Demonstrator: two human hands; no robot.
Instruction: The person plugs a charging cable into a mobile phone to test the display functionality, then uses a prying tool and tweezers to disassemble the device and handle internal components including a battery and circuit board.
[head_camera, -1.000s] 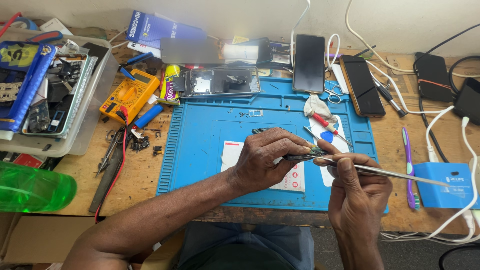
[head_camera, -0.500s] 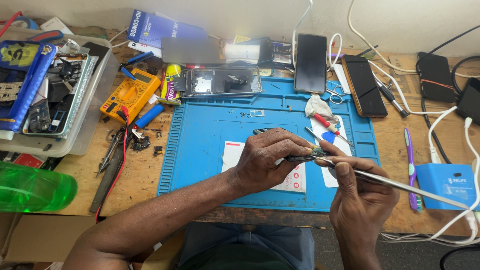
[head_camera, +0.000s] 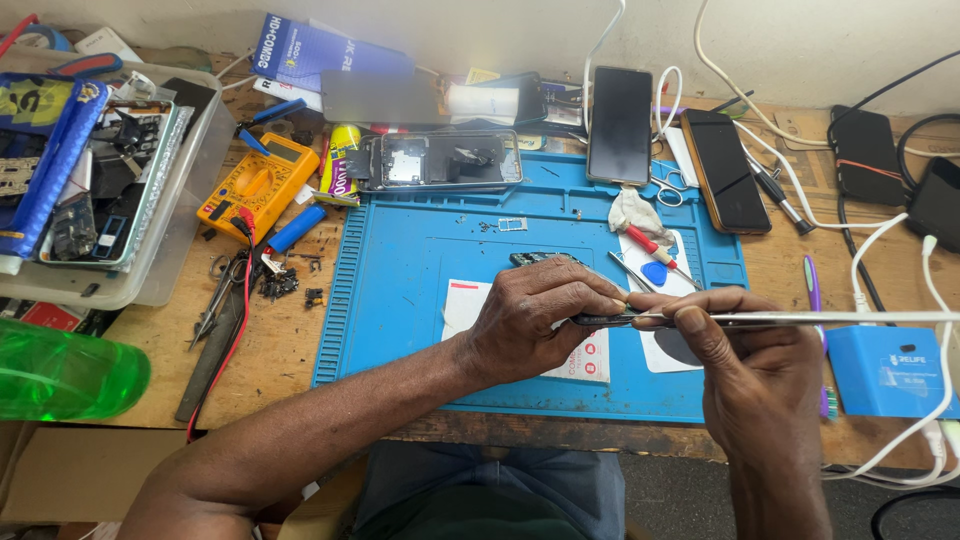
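My left hand (head_camera: 545, 315) pinches a small dark circuit board (head_camera: 600, 319) above the blue work mat (head_camera: 400, 290). My right hand (head_camera: 745, 360) grips a long thin metal rod of a soldering tool (head_camera: 830, 318), its tip touching the board between my hands. The rod runs right toward a white cable. An opened phone body (head_camera: 435, 160) lies at the mat's far edge, its insides showing. White paper cards lie on the mat under my hands.
A yellow multimeter (head_camera: 258, 185) with red lead, clear bin of parts (head_camera: 95, 180), green bottle (head_camera: 60, 372), several phones (head_camera: 620, 125), scissors, screwdrivers, purple toothbrush (head_camera: 812, 290), blue box (head_camera: 893, 372), pliers and cables crowd the wooden bench.
The rod in my right hand has levelled out to nearly horizontal and its tip has closed onto the board. My left hand has stayed in place.
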